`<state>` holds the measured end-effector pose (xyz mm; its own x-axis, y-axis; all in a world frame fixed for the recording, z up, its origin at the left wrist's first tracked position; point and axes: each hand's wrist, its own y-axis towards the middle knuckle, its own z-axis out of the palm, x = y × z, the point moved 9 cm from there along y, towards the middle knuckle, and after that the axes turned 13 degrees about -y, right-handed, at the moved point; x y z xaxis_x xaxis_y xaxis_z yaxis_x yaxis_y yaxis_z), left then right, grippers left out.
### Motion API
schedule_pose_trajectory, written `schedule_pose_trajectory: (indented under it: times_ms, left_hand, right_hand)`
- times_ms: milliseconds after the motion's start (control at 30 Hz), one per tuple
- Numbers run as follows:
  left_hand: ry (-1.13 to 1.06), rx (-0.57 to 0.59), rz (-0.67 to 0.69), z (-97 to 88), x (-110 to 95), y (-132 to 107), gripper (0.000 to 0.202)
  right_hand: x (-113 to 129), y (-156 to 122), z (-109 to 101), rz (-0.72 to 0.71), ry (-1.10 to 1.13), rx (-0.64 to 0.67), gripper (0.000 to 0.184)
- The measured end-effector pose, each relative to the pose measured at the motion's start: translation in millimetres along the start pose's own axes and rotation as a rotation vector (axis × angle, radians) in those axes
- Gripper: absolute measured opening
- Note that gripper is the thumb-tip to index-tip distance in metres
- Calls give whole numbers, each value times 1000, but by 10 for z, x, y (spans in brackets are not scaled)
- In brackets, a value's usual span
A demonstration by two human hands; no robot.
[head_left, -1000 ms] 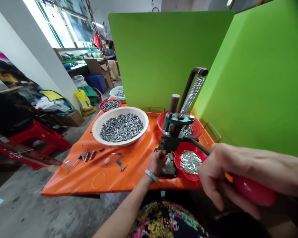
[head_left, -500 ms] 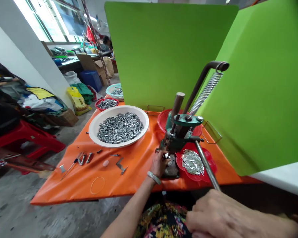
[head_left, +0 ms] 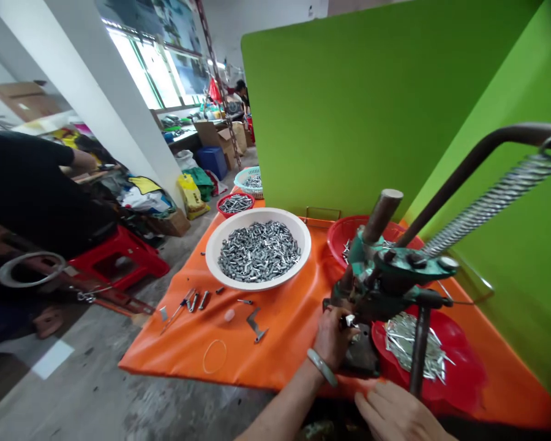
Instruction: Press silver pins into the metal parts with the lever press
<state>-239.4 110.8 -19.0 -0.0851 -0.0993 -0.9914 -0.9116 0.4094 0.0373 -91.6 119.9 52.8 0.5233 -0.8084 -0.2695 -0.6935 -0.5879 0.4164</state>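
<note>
A green hand press (head_left: 386,263) stands on the orange-covered table, its long arm and coil spring (head_left: 496,199) rising to the right. My left hand (head_left: 334,335), with a pale bangle at the wrist, reaches in under the press head. Its fingers are closed on a small shiny metal part (head_left: 350,320) above the press's dark base (head_left: 360,358); most of that part is hidden. Low in the view, my right hand (head_left: 399,411) is closed around the lower end of the press lever (head_left: 420,352), which hangs steeply down.
Left of the press stands a white basin (head_left: 212,260) of short metal cylinders. A red dish (head_left: 463,373) of thin pins and a red basket (head_left: 335,236) flank the press. Loose tools, including a bent metal plate (head_left: 253,318), lie leftward. A green partition (head_left: 349,116) rises behind. A person (head_left: 32,190) is at far left.
The view has turned left and come closer to the press. My right hand has brought the lever lower and nearer the press. My left hand stays under the press head.
</note>
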Motion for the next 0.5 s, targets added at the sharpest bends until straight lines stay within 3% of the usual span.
schedule_pose_trajectory:
  times_ms: [133,267,400,500]
  left_hand:
    - [15,-3,20,2,-19,-10,31]
    - [37,-2,46,4,-26,-23,35]
    - [81,39,67,17,-107,-15,37]
    - [153,82,44,-24,-222,-13,31]
  right_hand:
    - [-162,-19,350,26,-70,23,32]
    - [-159,-35,410,34,-55,54,28]
    - [-9,18,128,73,86,122,20]
    - [94,92,-327,68,167,134,21]
